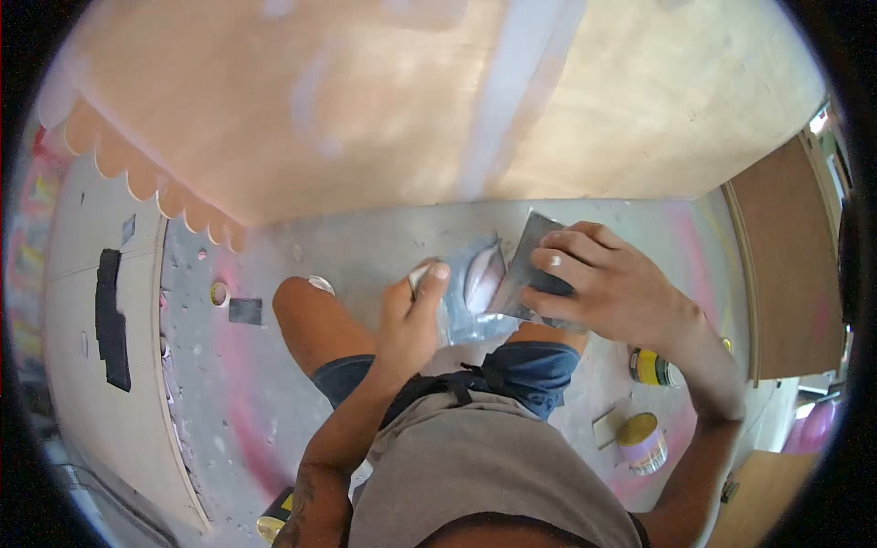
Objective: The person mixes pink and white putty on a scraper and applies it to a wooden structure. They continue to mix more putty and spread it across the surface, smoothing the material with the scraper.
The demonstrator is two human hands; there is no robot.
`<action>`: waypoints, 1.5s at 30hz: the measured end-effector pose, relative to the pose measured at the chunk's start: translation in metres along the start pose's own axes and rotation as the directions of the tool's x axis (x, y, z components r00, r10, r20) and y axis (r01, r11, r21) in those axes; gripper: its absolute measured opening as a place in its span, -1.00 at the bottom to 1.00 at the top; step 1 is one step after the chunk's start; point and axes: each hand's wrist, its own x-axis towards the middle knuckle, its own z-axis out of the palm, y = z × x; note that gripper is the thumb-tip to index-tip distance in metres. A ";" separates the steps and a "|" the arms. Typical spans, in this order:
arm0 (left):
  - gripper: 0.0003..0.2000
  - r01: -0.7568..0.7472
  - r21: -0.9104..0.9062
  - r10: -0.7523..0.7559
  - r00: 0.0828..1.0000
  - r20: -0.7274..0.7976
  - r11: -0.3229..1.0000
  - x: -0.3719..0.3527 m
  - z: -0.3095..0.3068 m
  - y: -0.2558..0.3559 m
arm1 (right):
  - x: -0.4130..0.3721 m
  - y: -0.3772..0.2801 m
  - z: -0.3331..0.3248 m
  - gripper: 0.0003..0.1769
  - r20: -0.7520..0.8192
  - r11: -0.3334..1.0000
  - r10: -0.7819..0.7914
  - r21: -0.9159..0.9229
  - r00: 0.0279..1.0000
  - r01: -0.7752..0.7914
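My left hand (409, 315) is closed round the edge of a grey, smeared plate (454, 315) held out over my lap. A mound of pale pinkish putty (484, 279) lies on the plate. My right hand (598, 279) grips a flat grey putty spreader (523, 265), its thumb and fingers on opposite faces. The spreader's lower edge is beside the putty and seems to touch the plate. A small whitish smear shows on one right finger.
Ahead stands a large tan panel (393, 110) with putty streaks and a scalloped left edge. Cans sit at right, a yellow-black can (650, 367) and a pinkish can (642, 447). Left are a dark square sheet (245, 311) and a pale board (78, 274); a brown panel (795, 265) is at right.
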 end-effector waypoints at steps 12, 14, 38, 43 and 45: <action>-0.69 0.010 -0.052 -0.010 1.000 -0.004 0.999 0.001 -0.004 0.021 | 0.000 -0.013 0.004 -0.47 -0.082 0.986 0.150 0.082 0.985 -0.144; -0.69 0.075 -0.234 -0.082 0.996 -0.021 0.969 -0.001 -0.002 0.015 | -0.003 -0.030 0.022 -0.49 -0.262 0.947 0.215 0.291 0.941 -0.136; -0.63 -0.405 0.062 0.408 0.911 -0.057 0.912 0.018 0.031 -0.022 | 0.030 -0.081 0.104 -0.74 0.289 -0.264 0.956 0.927 -0.058 0.267; -0.68 -0.721 0.297 0.648 0.692 0.318 0.625 0.024 0.008 -0.033 | 0.026 -0.045 0.073 -0.75 0.335 -0.274 0.942 0.797 -0.016 0.539; -0.68 -0.820 0.278 0.683 0.571 0.456 0.500 0.023 0.007 -0.040 | 0.018 -0.039 0.065 -0.70 0.239 -0.149 0.962 0.866 -0.132 0.478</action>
